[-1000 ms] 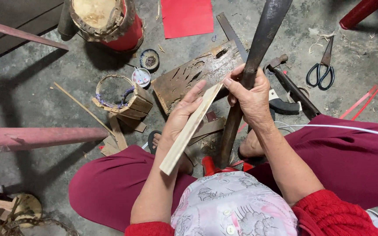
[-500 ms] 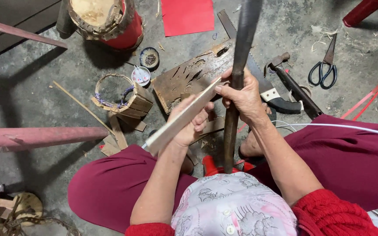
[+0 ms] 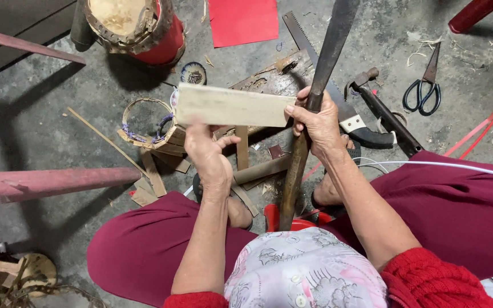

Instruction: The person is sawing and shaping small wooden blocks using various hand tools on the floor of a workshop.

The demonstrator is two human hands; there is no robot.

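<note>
My left hand (image 3: 207, 153) holds a flat pale bamboo slat (image 3: 232, 106) crosswise in front of me, its right end touching the fingers of my other hand. My right hand (image 3: 318, 122) grips the handle of a long dark machete (image 3: 322, 68) that stands nearly upright, blade pointing away from me, its butt down between my knees. Below the slat lies a worn wooden chopping block (image 3: 269, 80) on the concrete floor.
A small woven bamboo ring basket (image 3: 146, 128) and bamboo strips lie at left. A red drum-like container (image 3: 135, 25), red paper (image 3: 242, 20), a saw (image 3: 349, 117), a hammer (image 3: 380, 108), scissors (image 3: 423, 85) and a pink pole (image 3: 41, 183) surround me.
The left hand has turned the slat from a steep diagonal to lying crosswise and raised it. The machete tilted slightly, staying in the right hand.
</note>
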